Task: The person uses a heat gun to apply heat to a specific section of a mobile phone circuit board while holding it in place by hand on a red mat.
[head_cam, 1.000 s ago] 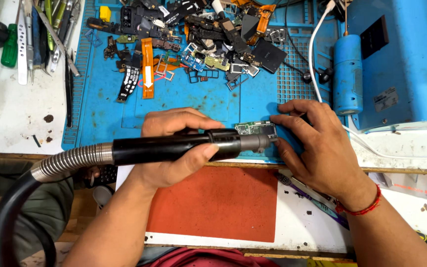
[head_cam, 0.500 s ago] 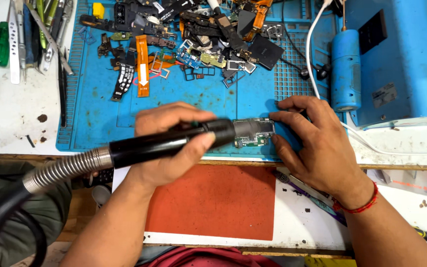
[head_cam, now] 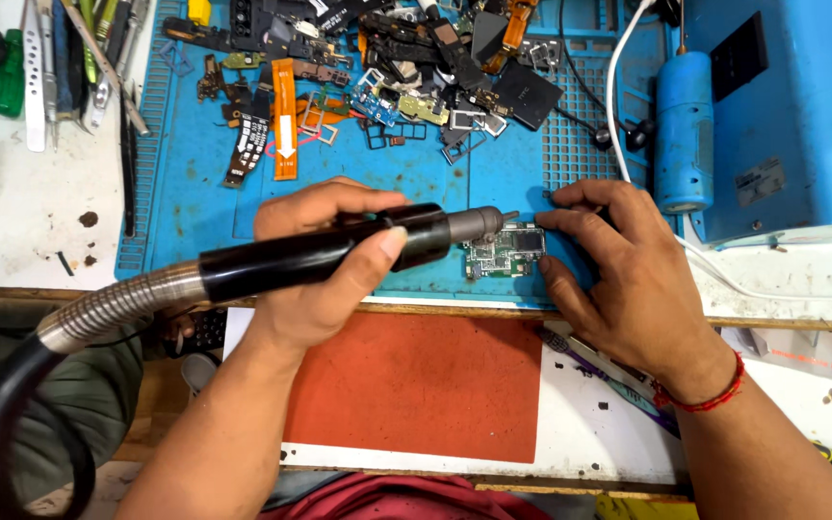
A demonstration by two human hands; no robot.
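Gripping the black hot-air handpiece (head_cam: 339, 252), the left hand (head_cam: 325, 260) aims its nozzle at the small green circuit board (head_cam: 505, 252) on the blue mat (head_cam: 195, 183). The right hand (head_cam: 618, 279) pins the board's edge with its fingertips. Best, I judge, to keep those fingers clear of the nozzle and the board flat.

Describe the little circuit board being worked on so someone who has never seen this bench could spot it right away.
Find the blue work mat and follow its near edge to the middle. There, between the left hand holding a black hot-air wand and the right hand, lies the small green circuit board. Unlike the parts heaped at the mat's far edge, it lies alone under the wand's metal nozzle.
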